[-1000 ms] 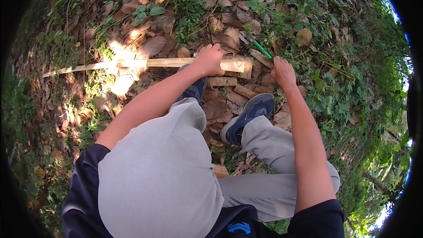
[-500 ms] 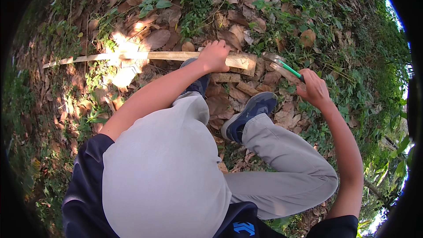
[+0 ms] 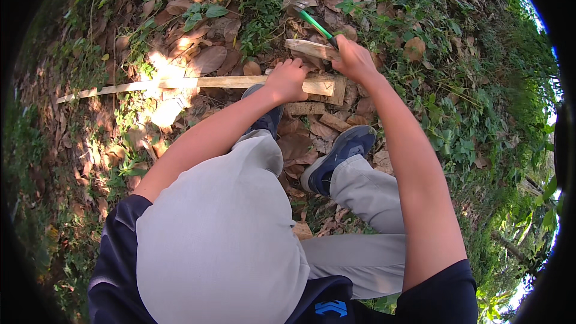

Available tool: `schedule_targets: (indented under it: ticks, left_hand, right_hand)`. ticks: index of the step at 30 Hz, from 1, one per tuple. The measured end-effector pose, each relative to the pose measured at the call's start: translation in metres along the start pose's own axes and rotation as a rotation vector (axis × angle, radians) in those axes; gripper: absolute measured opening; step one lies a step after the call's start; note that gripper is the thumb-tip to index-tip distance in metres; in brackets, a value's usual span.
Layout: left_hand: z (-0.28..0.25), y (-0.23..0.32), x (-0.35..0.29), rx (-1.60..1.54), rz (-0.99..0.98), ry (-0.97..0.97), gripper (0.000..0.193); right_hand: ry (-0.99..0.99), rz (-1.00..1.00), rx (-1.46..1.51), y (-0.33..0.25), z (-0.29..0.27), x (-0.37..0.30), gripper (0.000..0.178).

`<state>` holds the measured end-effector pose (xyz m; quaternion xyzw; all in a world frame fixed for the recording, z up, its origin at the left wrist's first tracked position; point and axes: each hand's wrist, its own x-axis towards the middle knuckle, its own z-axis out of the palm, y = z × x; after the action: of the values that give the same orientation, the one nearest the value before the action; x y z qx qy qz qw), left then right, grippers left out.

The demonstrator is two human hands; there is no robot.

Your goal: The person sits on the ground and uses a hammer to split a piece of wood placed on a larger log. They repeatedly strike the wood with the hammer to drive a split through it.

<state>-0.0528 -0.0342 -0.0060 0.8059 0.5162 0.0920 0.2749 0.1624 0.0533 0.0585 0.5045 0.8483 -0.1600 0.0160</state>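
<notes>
A long, thin wooden strip [image 3: 231,82] lies across the ground, its right end resting on a short wooden board [image 3: 338,91]. My left hand [image 3: 289,79] grips the strip near that end, fingers closed over it. Just to the right and a little farther off, my right hand [image 3: 354,59] is closed around the black grip of a green-handled hammer [image 3: 317,25]. The hammer head points away to the upper left. A short wooden piece [image 3: 312,49] juts from the same hand below the handle and seems held with it. The left fingertips are partly hidden.
Wood offcuts [image 3: 306,108] lie just nearer than the strip, among dry leaves [image 3: 210,60] and green plants [image 3: 462,123]. My blue shoe [image 3: 345,153] stands close by the offcuts. The other shoe [image 3: 264,117] is under my left forearm, beside the strip.
My right hand has swung left and farther away, carrying the hammer and the short wooden piece toward my left hand. The strip's right end has shifted slightly left on the board.
</notes>
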Motion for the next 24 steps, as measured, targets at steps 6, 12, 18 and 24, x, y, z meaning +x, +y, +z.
schedule_targets:
  ticks: [6, 12, 18, 24]
  left_hand:
    - [-0.003, 0.002, -0.004, 0.016, -0.017, -0.001, 0.067]
    - [0.003, -0.004, -0.005, 0.003, -0.010, 0.046, 0.074]
    - [0.000, 0.000, -0.002, 0.028, -0.006, 0.028, 0.065]
    - [0.002, -0.002, -0.002, 0.034, -0.002, 0.035, 0.059]
  right_hand:
    - [-0.157, 0.057, 0.105, -0.005, 0.018, 0.020, 0.039]
    - [-0.126, 0.048, 0.257, -0.007, 0.022, 0.019, 0.045]
    - [-0.149, 0.030, 0.241, 0.009, 0.043, 0.023, 0.041]
    - [-0.205, 0.027, 0.455, 0.010, 0.052, 0.022, 0.031]
